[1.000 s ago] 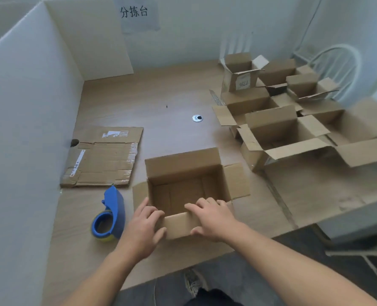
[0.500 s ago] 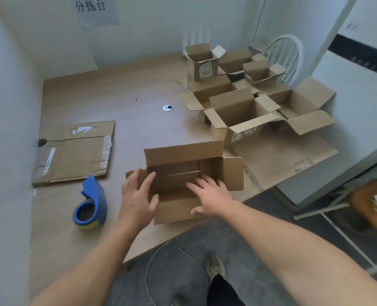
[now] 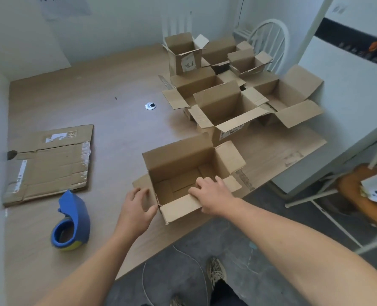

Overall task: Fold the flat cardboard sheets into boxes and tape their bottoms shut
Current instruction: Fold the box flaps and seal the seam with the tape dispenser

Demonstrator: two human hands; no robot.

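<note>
- I am gripping the near wall of the open box (image 3: 178,160) with my right hand (image 3: 211,195), fingers curling over its rim.
- My left hand (image 3: 137,209) is resting loose-fingered against its left side.
- The box is sitting at the near edge of the table (image 3: 108,89).

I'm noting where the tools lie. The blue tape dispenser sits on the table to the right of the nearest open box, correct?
Not quite: the head view shows the blue tape dispenser on the table to the left of the nearest open box, not the right.
</note>
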